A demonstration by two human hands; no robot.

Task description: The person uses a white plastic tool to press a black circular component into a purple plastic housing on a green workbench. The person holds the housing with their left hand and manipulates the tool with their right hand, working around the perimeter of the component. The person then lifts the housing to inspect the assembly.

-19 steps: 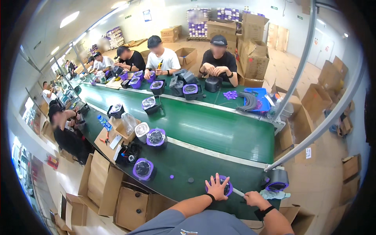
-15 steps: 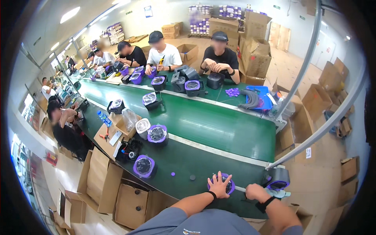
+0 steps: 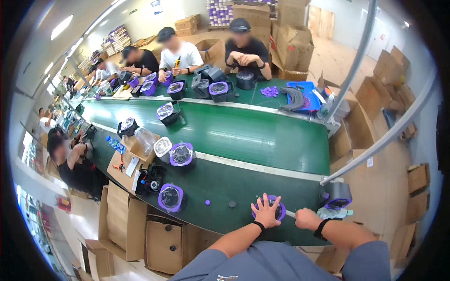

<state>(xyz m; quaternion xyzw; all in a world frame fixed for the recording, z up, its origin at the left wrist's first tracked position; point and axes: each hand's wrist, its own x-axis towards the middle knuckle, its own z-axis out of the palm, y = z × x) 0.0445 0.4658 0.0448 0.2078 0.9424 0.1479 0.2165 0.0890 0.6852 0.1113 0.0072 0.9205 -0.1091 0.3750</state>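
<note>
My left hand (image 3: 267, 214) lies with fingers spread over the top of a purple-rimmed round unit (image 3: 281, 213) with a dark centre, at the front of the green table. My right hand (image 3: 307, 219), just to its right, is closed around a tool whose pale, straight shaft (image 3: 290, 214) reaches to the unit's right side. Its handle is hidden in my fist, so its exact kind cannot be made out. Left of my hands lie a small purple cap (image 3: 207, 202) and a dark round piece (image 3: 232, 204).
Further left stand purple-rimmed units (image 3: 171, 197), a white fan-like part (image 3: 162, 147) and a cardboard tray (image 3: 140, 149). A dark housing (image 3: 338, 194) and a clear plastic bag (image 3: 333, 213) are at right. Beyond runs the green conveyor (image 3: 248, 136), with co-workers seated behind it.
My view has shifted slightly. My left hand stays spread on the unit; my right fist still grips the tool, its forearm now swung further out to the right.
</note>
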